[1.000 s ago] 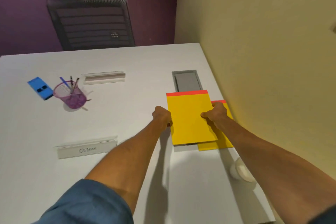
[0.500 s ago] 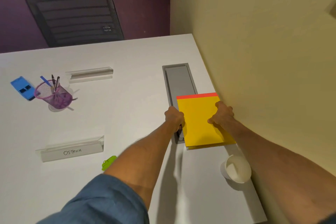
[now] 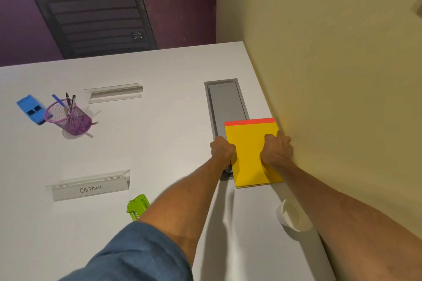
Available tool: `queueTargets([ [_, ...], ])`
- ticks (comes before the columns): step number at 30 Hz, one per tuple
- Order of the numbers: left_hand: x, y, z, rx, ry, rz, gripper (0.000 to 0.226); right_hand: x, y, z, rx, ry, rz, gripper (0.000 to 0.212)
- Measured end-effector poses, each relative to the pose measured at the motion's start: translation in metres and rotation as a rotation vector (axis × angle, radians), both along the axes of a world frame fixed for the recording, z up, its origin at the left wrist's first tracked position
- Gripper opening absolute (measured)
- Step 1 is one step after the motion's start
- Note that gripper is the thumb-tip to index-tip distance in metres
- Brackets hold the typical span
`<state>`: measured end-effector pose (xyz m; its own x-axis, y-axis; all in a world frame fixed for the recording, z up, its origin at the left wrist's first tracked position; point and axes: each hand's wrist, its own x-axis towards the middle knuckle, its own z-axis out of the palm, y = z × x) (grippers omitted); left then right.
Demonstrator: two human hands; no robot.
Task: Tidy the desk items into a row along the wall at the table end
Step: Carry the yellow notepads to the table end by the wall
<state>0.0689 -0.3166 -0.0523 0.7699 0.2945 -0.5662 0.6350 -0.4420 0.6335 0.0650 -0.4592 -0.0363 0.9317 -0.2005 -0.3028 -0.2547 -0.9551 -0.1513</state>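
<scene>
My left hand (image 3: 222,149) and right hand (image 3: 276,149) were curled on the sides of the yellow pads (image 3: 251,150), stacked at centre right against the wall (image 3: 331,98). The pen cup (image 3: 69,118), nameplates (image 3: 91,186), blue stapler (image 3: 30,108) and green clip (image 3: 137,206) remained scattered left.

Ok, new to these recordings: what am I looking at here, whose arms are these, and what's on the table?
One camera, worn on a person's head, looks down at their own bare arms; no machine is involved. The left hand and right hand hold a stack of yellow pads lying flat beside the yellow wall, partly over a grey cable tray. Elsewhere on the white table: a white cup, a green clip, a nameplate reading OSTRICH, a second nameplate, a purple pen cup and a blue stapler-like item.
</scene>
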Motion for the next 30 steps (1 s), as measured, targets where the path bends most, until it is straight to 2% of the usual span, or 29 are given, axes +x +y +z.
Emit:
queueTargets([
  [3, -0.002, -0.001, 0.001, -0.002, -0.003, 0.001, 0.012, 0.001, -0.005, -0.003, 0.073, 0.041, -0.003, 0.028],
  [6, -0.003, -0.002, 0.001, -0.006, -0.012, 0.007, 0.030, 0.001, -0.011, -0.004, 0.109, 0.048, -0.002, 0.027],
  [8, -0.004, -0.003, 0.003, -0.008, -0.015, 0.017, 0.034, 0.001, -0.013, -0.004, 0.101, 0.045, 0.021, 0.027],
  [11, -0.007, 0.000, 0.009, -0.022, -0.016, -0.019, 0.024, -0.001, -0.011, -0.001, 0.092, 0.042, 0.020, 0.031],
  [14, -0.015, 0.013, 0.019, 0.001, -0.067, -0.102, 0.014, -0.007, 0.004, 0.007, 0.048, -0.001, 0.072, 0.046],
  [16, -0.021, 0.032, 0.029, 0.083, -0.116, -0.188, 0.013, -0.009, 0.023, 0.014, 0.016, -0.049, 0.133, 0.053],
  [19, -0.031, 0.070, 0.047, 0.310, -0.171, -0.319, 0.036, -0.009, 0.061, 0.027, 0.018, -0.117, 0.212, 0.056],
  [22, -0.039, 0.116, 0.062, 0.538, -0.224, -0.414, 0.042, -0.009, 0.105, 0.042, 0.050, -0.153, 0.324, 0.059],
  [30, -0.072, 0.251, 0.093, 0.749, -0.255, -0.352, 0.057, -0.019, 0.235, 0.074, 0.133, -0.193, 0.535, 0.061],
])
